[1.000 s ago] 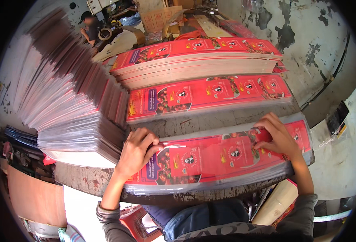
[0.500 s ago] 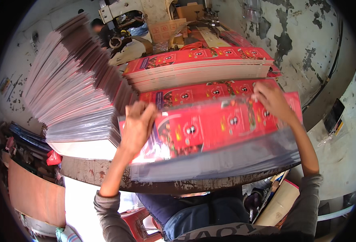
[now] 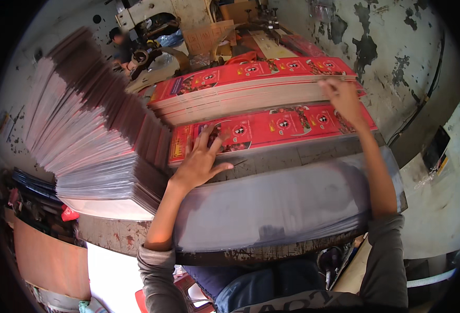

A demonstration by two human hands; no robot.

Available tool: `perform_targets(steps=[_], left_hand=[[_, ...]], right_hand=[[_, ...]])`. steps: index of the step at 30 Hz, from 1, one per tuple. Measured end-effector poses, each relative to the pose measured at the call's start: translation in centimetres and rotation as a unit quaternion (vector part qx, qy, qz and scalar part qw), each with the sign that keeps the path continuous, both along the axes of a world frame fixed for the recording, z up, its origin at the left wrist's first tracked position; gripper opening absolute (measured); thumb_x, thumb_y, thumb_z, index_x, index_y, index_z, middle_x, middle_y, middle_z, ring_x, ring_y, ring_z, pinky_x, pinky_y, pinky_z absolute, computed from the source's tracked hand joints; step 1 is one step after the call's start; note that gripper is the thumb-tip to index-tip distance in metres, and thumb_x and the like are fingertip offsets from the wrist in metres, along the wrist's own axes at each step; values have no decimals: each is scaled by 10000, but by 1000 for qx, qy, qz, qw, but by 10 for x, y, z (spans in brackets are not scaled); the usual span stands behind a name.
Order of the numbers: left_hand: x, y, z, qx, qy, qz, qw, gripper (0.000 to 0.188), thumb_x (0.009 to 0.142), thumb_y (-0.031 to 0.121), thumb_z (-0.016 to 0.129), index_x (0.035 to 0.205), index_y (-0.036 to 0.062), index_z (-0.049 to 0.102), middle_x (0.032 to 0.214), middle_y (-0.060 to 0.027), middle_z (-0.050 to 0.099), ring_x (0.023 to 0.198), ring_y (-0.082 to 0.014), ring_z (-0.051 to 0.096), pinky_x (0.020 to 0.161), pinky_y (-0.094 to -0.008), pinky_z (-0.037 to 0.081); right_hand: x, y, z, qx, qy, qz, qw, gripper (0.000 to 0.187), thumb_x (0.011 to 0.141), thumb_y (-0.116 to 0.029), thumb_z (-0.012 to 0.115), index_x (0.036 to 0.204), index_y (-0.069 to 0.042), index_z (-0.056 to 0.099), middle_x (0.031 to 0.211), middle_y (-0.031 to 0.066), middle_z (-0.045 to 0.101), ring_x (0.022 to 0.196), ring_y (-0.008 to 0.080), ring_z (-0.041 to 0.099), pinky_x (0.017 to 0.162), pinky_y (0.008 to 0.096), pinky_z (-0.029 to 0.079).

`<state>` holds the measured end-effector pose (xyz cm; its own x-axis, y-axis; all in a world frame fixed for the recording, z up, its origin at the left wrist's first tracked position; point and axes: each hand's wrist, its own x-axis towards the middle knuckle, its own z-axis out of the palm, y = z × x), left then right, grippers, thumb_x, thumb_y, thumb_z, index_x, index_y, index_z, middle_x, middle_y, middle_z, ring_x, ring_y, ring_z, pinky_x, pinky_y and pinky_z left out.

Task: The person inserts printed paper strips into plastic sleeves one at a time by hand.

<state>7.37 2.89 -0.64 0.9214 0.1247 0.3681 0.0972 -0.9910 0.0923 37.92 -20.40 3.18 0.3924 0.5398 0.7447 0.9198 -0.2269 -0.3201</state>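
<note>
Left hand (image 3: 201, 159) laid flat, fingers spread, on the low stack of red printed sheets (image 3: 277, 128), pinning it. Right hand (image 3: 342, 99) rests at the tall stack's (image 3: 251, 86) edge, fingers together, apparently squaring it.

L hand (image 3: 201, 159) flat, fingers spread, on red printed sheet (image 3: 271, 128); R hand (image 3: 340, 97) at sheet's far edge, beside taller stack (image 3: 251, 86); grey sheets (image 3: 277, 203) nearest.

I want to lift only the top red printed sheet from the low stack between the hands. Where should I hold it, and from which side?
Probably by its two short ends, from above. The red sheet lies flat and long, left to right. The left hand presses its left end and the right hand is near its right end, so a pinch at both ends should keep it from sagging.
</note>
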Motion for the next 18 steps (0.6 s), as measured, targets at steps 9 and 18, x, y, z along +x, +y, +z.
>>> perform_targets(steps=[9, 18], left_hand=[[3, -2, -2, 13, 111, 92, 989, 665, 856, 463, 542, 1387, 156, 285, 1422, -197, 247, 1273, -436, 331, 979, -642, 304], [1, 2, -12, 69, 96, 106, 987, 658, 882, 471, 496, 1427, 222, 225, 1469, -206, 169, 1362, -401, 175, 1016, -686, 175]], right_hand=[[136, -113, -59, -60, 72, -319, 943, 516, 884, -451, 521, 665, 2, 637, 506, 56, 496, 491, 134, 498, 514, 334, 409], [75, -88, -30, -64, 309, -133, 940, 592, 852, -545, 552, 753, 26, 673, 628, 109, 614, 672, 157, 581, 715, 321, 451]])
